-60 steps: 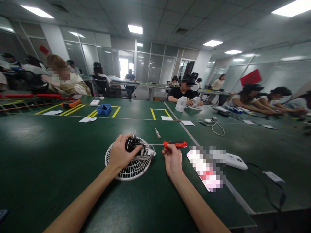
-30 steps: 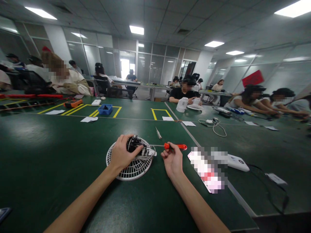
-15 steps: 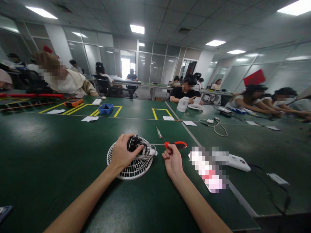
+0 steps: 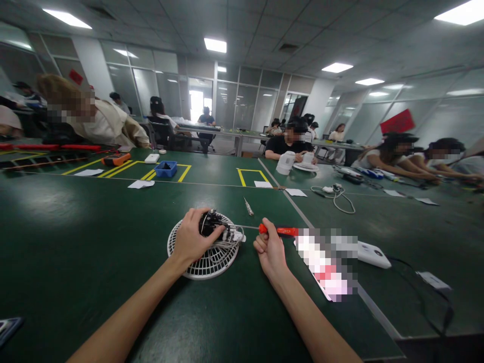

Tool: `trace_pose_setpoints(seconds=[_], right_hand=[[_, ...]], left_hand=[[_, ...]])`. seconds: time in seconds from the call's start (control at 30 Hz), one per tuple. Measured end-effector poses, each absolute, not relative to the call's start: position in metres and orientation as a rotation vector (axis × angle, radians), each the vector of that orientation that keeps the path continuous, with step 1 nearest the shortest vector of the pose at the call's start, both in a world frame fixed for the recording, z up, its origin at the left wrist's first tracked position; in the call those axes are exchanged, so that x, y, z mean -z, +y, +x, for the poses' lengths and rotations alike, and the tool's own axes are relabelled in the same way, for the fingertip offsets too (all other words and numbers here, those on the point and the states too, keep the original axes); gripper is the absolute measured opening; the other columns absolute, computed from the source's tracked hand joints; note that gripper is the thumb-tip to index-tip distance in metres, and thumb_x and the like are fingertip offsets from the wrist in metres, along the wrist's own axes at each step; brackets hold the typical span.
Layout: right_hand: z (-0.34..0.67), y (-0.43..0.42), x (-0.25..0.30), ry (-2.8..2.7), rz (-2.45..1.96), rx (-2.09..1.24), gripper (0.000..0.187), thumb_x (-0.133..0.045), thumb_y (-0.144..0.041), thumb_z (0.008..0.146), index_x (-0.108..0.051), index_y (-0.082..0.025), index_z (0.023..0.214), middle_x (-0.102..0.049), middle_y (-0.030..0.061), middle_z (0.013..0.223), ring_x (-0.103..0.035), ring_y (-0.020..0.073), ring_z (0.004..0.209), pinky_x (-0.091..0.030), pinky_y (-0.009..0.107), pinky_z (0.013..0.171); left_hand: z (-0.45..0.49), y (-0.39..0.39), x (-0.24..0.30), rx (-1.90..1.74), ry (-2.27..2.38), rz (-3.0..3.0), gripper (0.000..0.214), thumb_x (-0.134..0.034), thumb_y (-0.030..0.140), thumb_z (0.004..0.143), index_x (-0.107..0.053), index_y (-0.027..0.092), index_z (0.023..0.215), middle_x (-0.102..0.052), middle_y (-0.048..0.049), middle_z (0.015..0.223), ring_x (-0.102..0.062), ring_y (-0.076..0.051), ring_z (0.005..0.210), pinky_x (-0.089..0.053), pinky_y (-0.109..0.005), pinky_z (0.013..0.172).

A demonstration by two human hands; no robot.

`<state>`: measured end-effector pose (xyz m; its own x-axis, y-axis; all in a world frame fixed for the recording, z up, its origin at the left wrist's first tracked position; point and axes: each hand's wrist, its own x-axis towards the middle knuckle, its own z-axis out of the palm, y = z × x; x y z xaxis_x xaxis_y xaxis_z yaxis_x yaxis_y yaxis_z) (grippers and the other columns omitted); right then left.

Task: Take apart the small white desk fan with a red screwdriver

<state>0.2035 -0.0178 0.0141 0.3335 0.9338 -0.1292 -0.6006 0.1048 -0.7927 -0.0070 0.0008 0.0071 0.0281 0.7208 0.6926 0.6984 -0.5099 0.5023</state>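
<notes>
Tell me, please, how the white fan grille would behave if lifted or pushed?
The white fan grille looks like thin openwork plastic, so probably light and slightly flexible. The black motor gripped by the left hand sits on it, so it may feel top-heavy and tip when lifted. Lying on the green table, it should slide, not roll.

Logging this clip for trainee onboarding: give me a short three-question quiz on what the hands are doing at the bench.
1. True or false: the left hand grips the black motor atop the white fan grille.
2. The right hand holds: A pliers; B red-handled screwdriver; C hammer.
3. What colour is the small bin across the table?
Key: 1 true; 2 B; 3 blue.
</notes>
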Motion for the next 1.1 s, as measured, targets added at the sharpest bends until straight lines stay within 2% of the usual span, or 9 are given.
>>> trace_pose_setpoints(seconds=[0.17, 0.3, 0.43, 0.57, 0.63, 0.73, 0.9, 1.1], right_hand=[[0.2061, -0.0158, -0.017, -0.439, -0.929, -1.24, 0.052, -0.093, -0.044, 0.056, -0.046, -0.022, 0.062, -0.034, -0.0126, 0.048, -0.021, 0.0035, 0.041, -0.022, 0.018, 0.036], [0.2037, -0.0168, -0.0181, -0.41, -0.879, -1.236, 0.044, -0.091, -0.043, 0.055, -0.055, -0.022, 0.068, -0.049, -0.0084, 0.057, -0.038, 0.0066, 0.047, -0.034, 0.021, 0.042], [0.2023, -0.0186, -0.0183, -0.405, -0.932, -1.202, 0.038, -0.09, -0.04, 0.053, -0.063, -0.021, 0.07, -0.054, -0.0067, 0.062, -0.049, 0.0094, 0.055, -0.042, 0.022, 0.048], [0.2039, -0.0194, -0.0207, -0.42, -0.951, -1.184, 0.043, -0.092, -0.037, 0.049, -0.073, -0.022, 0.085, -0.066, -0.0037, 0.075, -0.059, 0.0115, 0.065, -0.048, 0.023, 0.055], [0.2043, -0.0188, -0.0209, -0.434, -0.927, -1.182, 0.043, -0.095, -0.037, 0.047, -0.073, -0.02, 0.08, -0.066, -0.0025, 0.073, -0.058, 0.0111, 0.064, -0.048, 0.023, 0.056], [0.2036, -0.0166, -0.0178, -0.475, -0.917, -1.146, 0.044, -0.096, -0.042, 0.046, -0.065, -0.018, 0.065, -0.059, -0.004, 0.061, -0.049, 0.0076, 0.052, -0.042, 0.021, 0.049], [0.2023, -0.0137, -0.0117, -0.476, -0.982, -1.119, 0.049, -0.095, -0.049, 0.051, -0.058, -0.019, 0.061, -0.051, -0.0073, 0.052, -0.038, 0.0056, 0.044, -0.035, 0.022, 0.043], [0.2038, -0.0173, -0.0195, -0.449, -0.881, -1.222, 0.039, -0.09, -0.043, 0.059, -0.06, -0.02, 0.068, -0.052, -0.0067, 0.059, -0.045, 0.0077, 0.051, -0.039, 0.021, 0.047]], left_hand=[[-0.008, 0.0005, -0.0082, -1.53, 1.502, 2.242, 0.04, -0.069, 0.043, 0.087, -0.058, 0.022, 0.119, -0.062, -0.0072, 0.108, -0.062, -0.025, 0.101, -0.054, -0.045, 0.091], [-0.0083, 0.0013, -0.0079, -1.525, 1.498, 2.206, 0.034, -0.064, 0.04, 0.09, -0.059, 0.022, 0.118, -0.062, -0.0066, 0.106, -0.062, -0.025, 0.099, -0.053, -0.043, 0.091], [-0.0078, 0.0028, -0.0063, -1.53, 1.501, 2.188, 0.033, -0.063, 0.042, 0.091, -0.06, 0.022, 0.117, -0.062, -0.0063, 0.106, -0.062, -0.025, 0.1, -0.053, -0.043, 0.091], [-0.0076, 0.0042, -0.0053, -1.543, 1.489, 2.182, 0.034, -0.065, 0.041, 0.09, -0.06, 0.021, 0.117, -0.063, -0.0063, 0.106, -0.062, -0.025, 0.1, -0.052, -0.043, 0.092], [-0.0077, 0.0045, -0.0052, -1.549, 1.486, 2.182, 0.034, -0.065, 0.041, 0.09, -0.06, 0.021, 0.117, -0.063, -0.0064, 0.106, -0.062, -0.024, 0.1, -0.053, -0.043, 0.091], [-0.008, 0.0046, -0.0051, -1.555, 1.486, 2.181, 0.034, -0.065, 0.041, 0.089, -0.061, 0.021, 0.117, -0.063, -0.0062, 0.106, -0.062, -0.024, 0.098, -0.053, -0.042, 0.09], [-0.0079, 0.004, -0.0049, -1.559, 1.481, 2.188, 0.034, -0.067, 0.041, 0.089, -0.061, 0.022, 0.116, -0.063, -0.0055, 0.105, -0.062, -0.023, 0.098, -0.053, -0.042, 0.089], [-0.0071, 0.0034, -0.0059, -1.546, 1.489, 2.189, 0.034, -0.067, 0.041, 0.089, -0.06, 0.022, 0.117, -0.063, -0.0055, 0.106, -0.061, -0.023, 0.098, -0.053, -0.041, 0.089]])
